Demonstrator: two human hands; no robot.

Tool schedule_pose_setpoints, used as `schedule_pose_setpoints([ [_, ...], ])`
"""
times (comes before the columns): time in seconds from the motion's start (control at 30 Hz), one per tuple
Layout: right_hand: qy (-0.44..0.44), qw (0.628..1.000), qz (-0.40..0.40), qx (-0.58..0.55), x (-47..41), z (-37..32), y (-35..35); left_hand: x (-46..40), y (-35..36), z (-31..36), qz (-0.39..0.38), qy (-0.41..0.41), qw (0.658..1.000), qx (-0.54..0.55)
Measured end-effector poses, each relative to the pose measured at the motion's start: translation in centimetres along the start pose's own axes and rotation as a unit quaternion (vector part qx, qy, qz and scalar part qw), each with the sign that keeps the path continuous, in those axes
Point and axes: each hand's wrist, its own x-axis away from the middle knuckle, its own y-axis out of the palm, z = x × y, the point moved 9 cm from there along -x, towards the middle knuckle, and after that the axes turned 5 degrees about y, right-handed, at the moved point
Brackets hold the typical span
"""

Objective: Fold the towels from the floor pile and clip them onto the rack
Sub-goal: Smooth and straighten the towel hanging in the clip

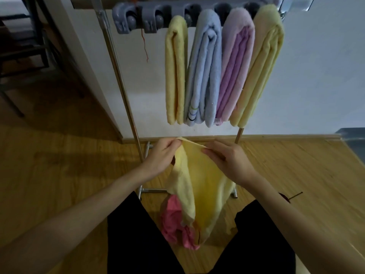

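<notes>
We stand on a wood floor before the rack, four towels already clipped. Our left hand and right hand pinch the yellow towel by its top edge; it hangs limp, light and soft, best held at the corners.

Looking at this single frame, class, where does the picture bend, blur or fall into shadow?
Head view: wide-angle distortion slants the rack pole and curves the floor's edges; the dim left side carries a dark shadow on the floor; fine detail is soft throughout, with the yellow towel, left hand and right hand clearest.
</notes>
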Motion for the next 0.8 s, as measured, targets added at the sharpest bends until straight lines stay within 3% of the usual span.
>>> schedule_pose_setpoints([
  [0.13,0.011,0.999,0.048,0.011,1.4,1.0,-0.5,0.1,-2.4,-0.3,0.091,-0.026,0.995,0.030],
  [0.4,-0.013,0.992,0.103,0.067,2.6,1.4,0.2,0.7,-5.3,-0.6,0.152,-0.057,0.986,0.033],
  [0.5,-0.005,0.996,0.075,0.057,2.9,1.1,1.6,0.9,-6.2,-0.2,0.175,-0.088,0.979,0.058],
  [0.67,-0.073,0.995,-0.015,0.072,2.9,-0.7,4.9,0.9,-6.8,1.0,0.173,-0.106,0.975,0.095],
  [0.8,-0.037,0.996,-0.058,0.052,2.3,-0.6,7.1,1.1,-6.8,1.5,0.166,-0.126,0.971,0.116],
])
